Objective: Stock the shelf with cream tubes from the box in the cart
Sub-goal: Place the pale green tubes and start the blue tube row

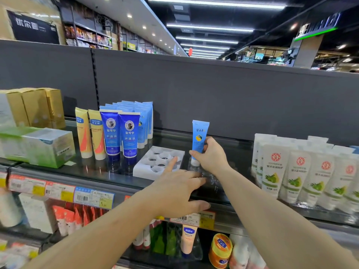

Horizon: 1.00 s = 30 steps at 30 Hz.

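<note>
On the shelf (223, 144), right hand (210, 155) grips upright, cap-down cream tube (200, 137); left hand (178, 191) spread.

Tube (200, 138) base behind right hand (210, 157)

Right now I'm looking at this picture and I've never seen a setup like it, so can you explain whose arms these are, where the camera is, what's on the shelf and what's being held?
There is no machine here. A person wears one wide-angle camera on the head, looking forward and down, so both bare arms reach in from the bottom of the picture.

The right hand holds a light blue cream tube upright, cap down, on the dark top shelf of a store aisle. The left hand lies open, palm down, its fingertips at a white moulded tray with round holes; it grips nothing.

To the left stand two dark blue tubes, yellow tubes, more light blue tubes behind them, and cartons. To the right stands a block of white tubes with green labels. Price tags run along the shelf edge.
</note>
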Each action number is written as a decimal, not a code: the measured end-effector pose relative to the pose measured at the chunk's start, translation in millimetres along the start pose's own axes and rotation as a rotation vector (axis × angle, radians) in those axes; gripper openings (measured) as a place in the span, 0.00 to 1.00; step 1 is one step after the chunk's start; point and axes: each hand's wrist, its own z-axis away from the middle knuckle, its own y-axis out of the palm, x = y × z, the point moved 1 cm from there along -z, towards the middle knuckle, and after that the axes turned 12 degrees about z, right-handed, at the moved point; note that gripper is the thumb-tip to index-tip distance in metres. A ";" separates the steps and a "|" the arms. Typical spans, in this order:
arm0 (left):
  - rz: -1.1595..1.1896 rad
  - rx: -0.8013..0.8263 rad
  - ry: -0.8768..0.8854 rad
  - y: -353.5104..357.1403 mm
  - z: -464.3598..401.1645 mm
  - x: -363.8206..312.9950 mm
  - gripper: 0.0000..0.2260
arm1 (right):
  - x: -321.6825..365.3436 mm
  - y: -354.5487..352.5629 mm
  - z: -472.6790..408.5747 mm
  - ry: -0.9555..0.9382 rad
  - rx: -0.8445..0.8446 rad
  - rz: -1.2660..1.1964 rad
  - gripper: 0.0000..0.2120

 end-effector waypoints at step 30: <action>0.017 -0.047 -0.012 1.6 1.4 -12.8 0.27 | -7.1 -11.7 8.7 0.035 0.028 -0.019 0.24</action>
